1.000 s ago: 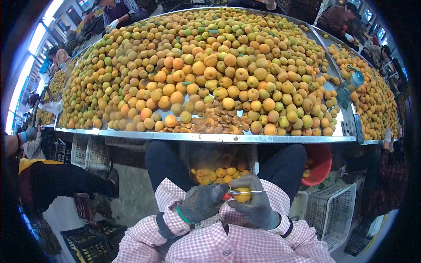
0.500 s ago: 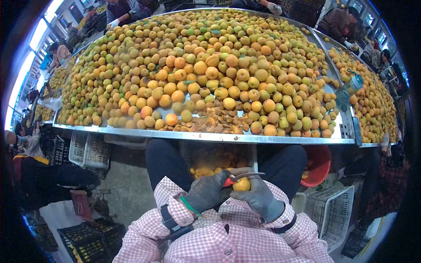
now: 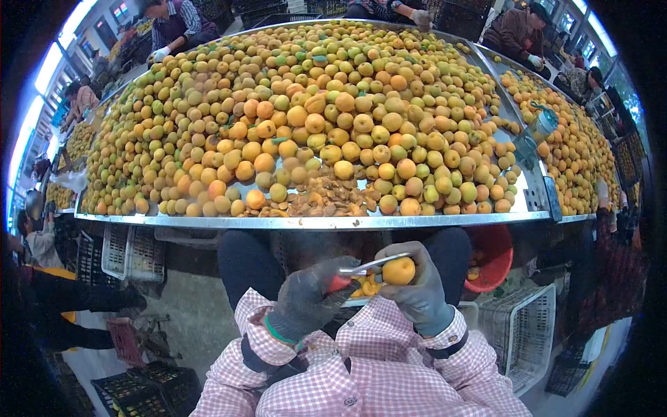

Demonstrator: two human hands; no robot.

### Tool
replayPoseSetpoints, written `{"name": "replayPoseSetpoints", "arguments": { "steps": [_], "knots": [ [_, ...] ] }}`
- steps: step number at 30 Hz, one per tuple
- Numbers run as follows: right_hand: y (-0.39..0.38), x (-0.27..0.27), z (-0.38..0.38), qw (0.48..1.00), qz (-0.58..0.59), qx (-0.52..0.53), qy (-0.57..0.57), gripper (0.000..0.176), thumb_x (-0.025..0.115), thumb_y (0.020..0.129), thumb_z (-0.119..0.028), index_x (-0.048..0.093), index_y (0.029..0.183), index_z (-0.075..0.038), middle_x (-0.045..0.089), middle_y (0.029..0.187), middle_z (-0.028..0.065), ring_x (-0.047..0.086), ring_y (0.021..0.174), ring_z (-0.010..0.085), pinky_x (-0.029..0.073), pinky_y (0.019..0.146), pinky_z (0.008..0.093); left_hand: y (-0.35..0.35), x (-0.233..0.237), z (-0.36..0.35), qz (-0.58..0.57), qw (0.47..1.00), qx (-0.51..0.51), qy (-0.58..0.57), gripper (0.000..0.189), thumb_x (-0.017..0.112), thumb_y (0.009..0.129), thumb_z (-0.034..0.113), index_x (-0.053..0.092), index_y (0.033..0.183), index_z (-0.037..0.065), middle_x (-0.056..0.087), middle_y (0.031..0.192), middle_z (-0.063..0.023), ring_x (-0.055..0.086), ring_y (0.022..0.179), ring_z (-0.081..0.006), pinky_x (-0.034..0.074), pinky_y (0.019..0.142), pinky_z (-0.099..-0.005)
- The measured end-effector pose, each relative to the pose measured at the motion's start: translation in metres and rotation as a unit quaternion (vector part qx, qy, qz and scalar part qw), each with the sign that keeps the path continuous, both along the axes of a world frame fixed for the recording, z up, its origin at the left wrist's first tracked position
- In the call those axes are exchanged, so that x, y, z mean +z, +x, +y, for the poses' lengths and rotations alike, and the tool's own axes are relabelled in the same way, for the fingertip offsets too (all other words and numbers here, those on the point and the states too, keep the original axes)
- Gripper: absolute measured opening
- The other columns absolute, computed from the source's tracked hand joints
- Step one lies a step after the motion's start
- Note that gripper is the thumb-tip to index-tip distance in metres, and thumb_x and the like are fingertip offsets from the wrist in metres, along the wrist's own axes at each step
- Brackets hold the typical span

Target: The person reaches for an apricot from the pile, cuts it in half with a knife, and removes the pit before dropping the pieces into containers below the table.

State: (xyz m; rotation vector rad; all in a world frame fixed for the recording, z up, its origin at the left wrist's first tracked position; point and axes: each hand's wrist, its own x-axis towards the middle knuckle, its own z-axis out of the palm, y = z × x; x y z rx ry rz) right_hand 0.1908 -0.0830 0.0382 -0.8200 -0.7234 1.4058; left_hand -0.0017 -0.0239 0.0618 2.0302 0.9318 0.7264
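My left hand [image 3: 303, 299], in a dark grey glove with a green cuff edge, is closed on the red handle of a knife [image 3: 375, 264]. The metal blade points right and touches or lies close to a yellow-orange fruit [image 3: 399, 271]. My right hand [image 3: 422, 292], in a grey glove, holds that fruit between thumb and fingers. Both hands are over my lap, below the front edge of a metal table [image 3: 347, 222]. Under them, partly hidden, lie orange fruit pieces [image 3: 366, 285]. Brown pits or scraps [image 3: 330, 198] lie on the table near its edge.
Many whole fruits [image 3: 278, 118] are heaped on the table. A clear bottle [image 3: 536, 132] stands at the right. A red basin [image 3: 492, 258] and a white crate [image 3: 531, 333] are on the floor at right, another crate [image 3: 133, 251] at left. Several people sit around.
Both hands have risen toward the table edge and moved apart slightly. The knife blade is now tilted up to the right, and the fruit shows more fully. The view has shifted a little.
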Motion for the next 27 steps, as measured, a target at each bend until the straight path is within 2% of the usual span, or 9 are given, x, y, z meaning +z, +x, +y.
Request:
{"name": "replayPoseSetpoints", "arguments": {
  "steps": [2,6,9,11,12,14,18,20,27],
  "knots": [
    [-0.004,0.008,-0.001,0.999,-0.036,-0.031,0.023,0.052,0.075,0.064,0.005,0.048,0.107,-0.003,0.056,0.108,0.0102,0.055,0.101,0.0185,0.047,0.089,0.0330,0.001,-0.010,-0.004,0.028,0.999,-0.002,0.026,0.045,0.074,0.072,0.021,0.059,0.112,0.008,0.066,0.085,-0.0147,0.066,0.075,-0.0271,0.052,0.065,-0.0357],
    [-0.008,0.006,-0.003,0.991,-0.119,-0.032,0.059,0.049,0.074,0.064,0.006,0.048,0.104,-0.004,0.056,0.108,0.0114,0.055,0.102,0.0201,0.047,0.090,0.0340,-0.001,0.001,-0.010,0.144,0.985,-0.046,0.080,0.046,0.073,0.069,0.017,0.059,0.112,0.010,0.065,0.082,-0.0136,0.065,0.073,-0.0300,0.051,0.061,-0.0382],
    [-0.015,0.005,-0.004,0.996,-0.015,-0.013,0.085,0.048,0.075,0.064,0.006,0.048,0.103,-0.004,0.056,0.108,0.0120,0.055,0.104,0.0225,0.047,0.091,0.0362,-0.003,-0.002,-0.013,0.178,0.979,-0.035,0.094,0.049,0.072,0.065,0.013,0.059,0.113,0.012,0.064,0.078,-0.0126,0.063,0.067,-0.0316,0.049,0.057,-0.0398],
    [-0.019,0.011,-0.006,0.998,0.044,0.005,0.046,0.050,0.078,0.063,0.003,0.048,0.101,-0.010,0.056,0.104,0.0099,0.057,0.101,0.0229,0.037,0.102,0.0473,-0.005,-0.003,-0.012,0.167,0.977,-0.020,0.129,0.050,0.072,0.064,0.014,0.059,0.113,0.014,0.063,0.075,-0.0117,0.062,0.064,-0.0308,0.048,0.054,-0.0394],
    [-0.019,0.010,-0.007,0.998,0.045,0.006,0.046,0.050,0.078,0.063,0.003,0.048,0.101,-0.010,0.056,0.104,0.0099,0.057,0.101,0.0229,0.037,0.102,0.0473,-0.006,-0.004,-0.012,0.168,0.977,-0.019,0.129,0.050,0.072,0.064,0.014,0.059,0.113,0.014,0.063,0.075,-0.0117,0.062,0.064,-0.0308,0.048,0.054,-0.0394],
    [-0.020,0.009,-0.008,0.995,0.073,0.020,0.066,0.049,0.076,0.063,0.005,0.048,0.103,-0.005,0.055,0.107,0.0116,0.055,0.107,0.0252,0.046,0.093,0.0398,-0.008,-0.006,-0.012,0.197,0.971,-0.026,0.135,0.051,0.073,0.063,0.017,0.059,0.112,0.014,0.062,0.075,-0.0109,0.062,0.063,-0.0294,0.047,0.054,-0.0398],
    [-0.017,0.006,-0.008,0.995,0.068,0.039,0.068,0.050,0.076,0.062,0.006,0.048,0.102,-0.006,0.055,0.105,0.0110,0.055,0.106,0.0246,0.045,0.095,0.0388,-0.011,-0.011,-0.013,0.220,0.964,-0.034,0.144,0.048,0.071,0.066,0.019,0.060,0.112,0.013,0.061,0.074,-0.0101,0.062,0.063,-0.0283,0.047,0.053,-0.0399],
    [-0.015,0.002,-0.009,0.994,0.066,0.056,0.070,0.049,0.075,0.061,0.007,0.049,0.100,-0.006,0.056,0.103,0.0102,0.056,0.103,0.0231,0.045,0.094,0.0369,-0.014,-0.016,-0.014,0.219,0.962,-0.087,0.138,0.046,0.066,0.075,0.034,0.057,0.112,0.010,0.063,0.082,-0.0094,0.064,0.066,-0.0249,0.049,0.053,-0.0358],
    [-0.019,0.008,-0.008,0.994,0.012,0.060,0.089,0.045,0.074,0.060,0.010,0.051,0.095,-0.007,0.056,0.100,0.0083,0.057,0.097,0.0203,0.045,0.092,0.0349,-0.019,-0.026,-0.019,0.202,0.969,-0.078,0.121,0.044,0.067,0.074,0.033,0.057,0.109,0.008,0.063,0.081,-0.0101,0.064,0.068,-0.0269,0.049,0.054,-0.0374]
  ]
}}
